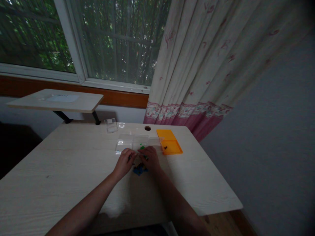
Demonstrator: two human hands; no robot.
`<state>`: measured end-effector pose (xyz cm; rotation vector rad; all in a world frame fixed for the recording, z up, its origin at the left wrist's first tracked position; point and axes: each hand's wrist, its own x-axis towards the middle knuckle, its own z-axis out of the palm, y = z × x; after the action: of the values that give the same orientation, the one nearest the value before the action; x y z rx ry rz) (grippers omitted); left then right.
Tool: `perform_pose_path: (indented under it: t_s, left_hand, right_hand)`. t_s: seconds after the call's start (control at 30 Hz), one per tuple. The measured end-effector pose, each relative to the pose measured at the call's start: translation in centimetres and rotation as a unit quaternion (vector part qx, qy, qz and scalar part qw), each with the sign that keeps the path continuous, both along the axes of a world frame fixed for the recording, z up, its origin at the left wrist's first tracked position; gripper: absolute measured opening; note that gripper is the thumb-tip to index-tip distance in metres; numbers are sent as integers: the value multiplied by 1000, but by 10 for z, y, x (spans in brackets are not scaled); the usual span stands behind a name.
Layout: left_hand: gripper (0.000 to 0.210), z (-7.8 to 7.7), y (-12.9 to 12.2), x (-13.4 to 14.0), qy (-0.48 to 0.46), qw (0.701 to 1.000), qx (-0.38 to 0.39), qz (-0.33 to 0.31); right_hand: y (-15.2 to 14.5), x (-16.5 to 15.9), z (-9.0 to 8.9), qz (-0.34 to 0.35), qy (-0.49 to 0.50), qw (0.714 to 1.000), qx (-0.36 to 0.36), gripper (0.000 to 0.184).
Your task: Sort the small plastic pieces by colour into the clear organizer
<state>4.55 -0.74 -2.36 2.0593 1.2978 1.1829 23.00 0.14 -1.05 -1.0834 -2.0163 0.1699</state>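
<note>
Far left I have a raised shelf (91,100) on the table (73,164), then a small clear case (111,126), flipped back. Clear tray (124,144) next; left hand (126,160) at its near edge, fingers bent, dark bit (129,157) by the tips, can't tell if pinched. Blue pieces (139,169) heaped between the wrists; green pieces (142,147) just past the fingertips. Right hand (151,157) curls down over small parts, grip hidden, can't call it. Rightmost: orange box (168,133), unfolded, dark piece (165,147) inside. I read this step as fingertip handling of small pieces; next move calls for a light, precise pinch.
</note>
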Motion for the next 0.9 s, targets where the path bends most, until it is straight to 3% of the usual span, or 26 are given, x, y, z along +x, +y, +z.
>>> perform_pose_path:
  t_s: [0.5,0.9]
  left_hand:
    - [26,11,-3,0,-43,998,-34,15]
    - [31,6,-1,-1,-55,997,-53,-1]
  right_hand:
    - [0,-2,-2,28,-11,999,36,18]
    - [1,-4,-6,14,-24,999,42,15]
